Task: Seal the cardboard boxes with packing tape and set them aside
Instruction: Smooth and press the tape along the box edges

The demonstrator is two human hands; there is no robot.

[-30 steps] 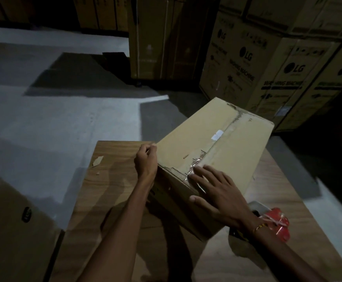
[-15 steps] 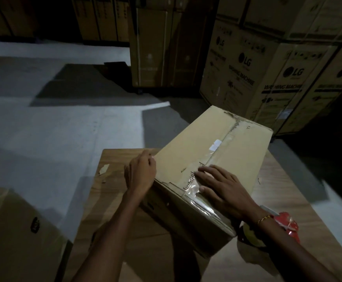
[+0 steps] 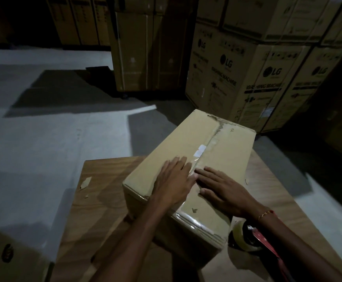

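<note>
Head view, tape dispenser (image 3: 245, 237) under R wrist, LG cartons (image 3: 227, 74) behind

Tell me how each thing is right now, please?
Box: closed, flaps taped along the seam, on the table.
Left hand: flat on the box top.
Right hand: flat, pressing the tape.
Tape roll: on the table, beside the box, untouched.

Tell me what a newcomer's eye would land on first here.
First, the box lying skewed on the wooden table, with the left hand and right hand pressed flat on its top, either side of the taped seam. Next, the tape dispenser on the table beside the box's near right corner, under the right forearm. Behind, stacked LG cartons fill the dim far right.
</note>
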